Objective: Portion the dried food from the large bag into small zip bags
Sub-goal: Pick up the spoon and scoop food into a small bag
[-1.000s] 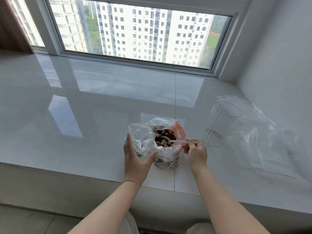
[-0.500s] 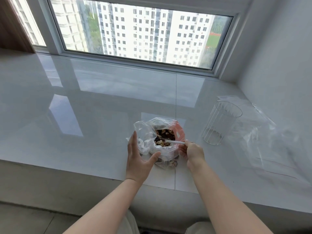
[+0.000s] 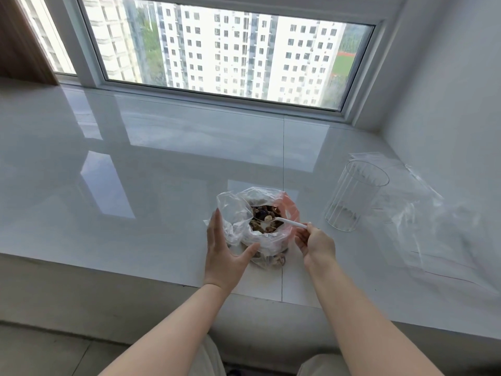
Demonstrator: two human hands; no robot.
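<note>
Mid-scoop: crinkled clear plastic large bag [image 3: 257, 226] with a pink-red panel sits near the front edge of the glossy white stone counter [image 3: 135, 164], mouth open upward, brown mixed dried food [image 3: 264, 218] showing inside. Left hand [image 3: 225, 252] is spread, fingers straight against the bag's left side and thumb under the rolled rim, steadying it. Right hand [image 3: 315, 244] pinches the tail of a small white plastic spoon [image 3: 288, 221]; the handle's long axis runs from that hand up-left into the bag mouth, bowl resting on the food with a few pieces on it. Ribbed clear plastic cup [image 3: 353, 196] stands upright to the right of the bag and slightly farther back, apart from it, on the spoon hand's side. Flat clear small zip bags [image 3: 423, 213] lie beyond and right of the cup, near the white wall; I cannot tell how many, and none looks filled. Judgement: the load next has to travel rightward, away from the left hand, so the right hand is the nearer one; keep the spoon level over the bag rim.
</note>
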